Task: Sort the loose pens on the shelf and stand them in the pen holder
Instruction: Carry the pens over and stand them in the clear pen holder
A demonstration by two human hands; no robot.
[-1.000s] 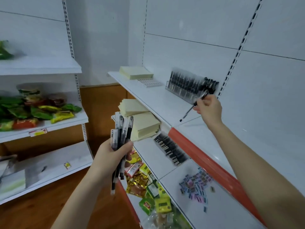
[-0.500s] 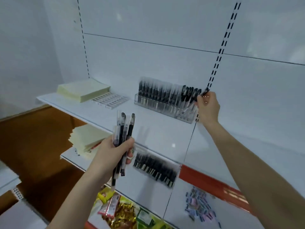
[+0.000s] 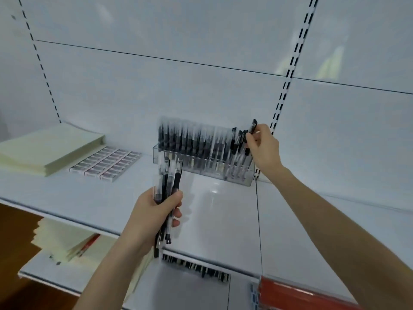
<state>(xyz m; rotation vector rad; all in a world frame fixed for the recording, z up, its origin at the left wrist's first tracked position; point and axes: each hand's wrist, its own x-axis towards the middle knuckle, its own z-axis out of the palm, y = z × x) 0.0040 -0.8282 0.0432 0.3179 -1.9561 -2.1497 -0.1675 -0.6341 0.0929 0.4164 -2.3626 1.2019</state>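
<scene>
A clear plastic pen holder (image 3: 202,168) stands at the back of the white shelf (image 3: 93,198), filled with several black-capped pens standing upright. My right hand (image 3: 263,148) is at the holder's right end, fingers pinched on one black pen (image 3: 252,127) whose cap sticks up above the others. My left hand (image 3: 154,215) is in front of the shelf, closed around a bundle of several clear pens with black caps (image 3: 166,182), held upright.
A pad of pale yellow paper (image 3: 44,148) and a flat block of small boxed erasers (image 3: 105,164) lie on the shelf at the left. On the lower shelf are more yellow pads (image 3: 60,240), a row of dark pens (image 3: 196,268) and a red strip (image 3: 297,291).
The view has closed in on the upper shelf. My right hand has brought its pen from the shelf front to the holder's right end. The left hand keeps its bundle.
</scene>
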